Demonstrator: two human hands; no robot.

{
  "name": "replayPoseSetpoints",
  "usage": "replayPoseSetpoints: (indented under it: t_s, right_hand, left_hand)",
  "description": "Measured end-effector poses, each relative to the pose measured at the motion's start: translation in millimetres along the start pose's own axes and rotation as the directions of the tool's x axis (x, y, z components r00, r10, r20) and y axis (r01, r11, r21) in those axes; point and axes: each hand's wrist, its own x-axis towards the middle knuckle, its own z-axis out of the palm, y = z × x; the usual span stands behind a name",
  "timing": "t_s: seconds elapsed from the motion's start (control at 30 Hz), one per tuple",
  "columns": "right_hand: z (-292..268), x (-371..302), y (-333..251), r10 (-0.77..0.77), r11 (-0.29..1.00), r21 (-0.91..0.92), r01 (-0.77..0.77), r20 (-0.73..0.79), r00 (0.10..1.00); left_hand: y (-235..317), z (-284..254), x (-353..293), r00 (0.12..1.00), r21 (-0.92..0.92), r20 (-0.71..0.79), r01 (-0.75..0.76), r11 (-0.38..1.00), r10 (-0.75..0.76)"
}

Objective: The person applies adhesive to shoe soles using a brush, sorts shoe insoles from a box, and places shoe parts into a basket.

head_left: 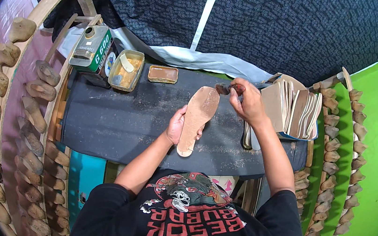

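A tan, foot-shaped insole (196, 119) is held over the table by my left hand (177, 125), its fingers wrapped under the sole and its wide end pointing away from me. The wide end looks darker and shinier than the heel. In my right hand (250, 105) is a short, stained, dark reddish brush (235, 89), gripped between thumb and fingers. Its dark tip is right beside the insole's upper right edge; whether they touch I cannot tell. Beyond the insole lies a shallow rectangular tin (162, 74) with brown contents.
A dark cloth-covered table (103, 121) carries scattered crumbs. At its back left stand a metal can (94, 50) and a glue-crusted tub (128, 70). A box of upright insole sheets (289, 107) stands at right. Racks of wooden shoe lasts (33, 115) flank both sides.
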Motion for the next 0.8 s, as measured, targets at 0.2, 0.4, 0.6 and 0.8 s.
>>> replayPoseSetpoints:
  t_s: [0.2, 0.4, 0.6, 0.8]
  right_hand:
    - [14.7, -29.1, -21.2, -0.067, 0.996, 0.068, 0.059, 0.126, 0.990]
    - [18.9, -30.9, -18.1, 0.013, 0.992, 0.126, -0.025, 0.088, 0.996]
    - [11.8, -9.9, 0.6, -0.001, 1.000, 0.031, 0.002, -0.027, 1.000]
    - [21.2, -31.4, -35.1, -0.108, 0.977, 0.197, 0.079, 0.138, 0.985]
  left_hand:
    - [-0.2, -6.9, -2.7, 0.998, -0.007, -0.033, -0.052, 0.999, 0.052]
    - [4.7, -7.3, -6.2, 0.999, -0.059, -0.014, -0.038, 0.997, 0.038]
    - [-1.2, -4.7, -7.5, 1.000, -0.064, 0.015, -0.017, 0.998, 0.018]
    - [5.6, -10.7, -10.6, 0.999, -0.027, -0.039, -0.036, 0.999, 0.035]
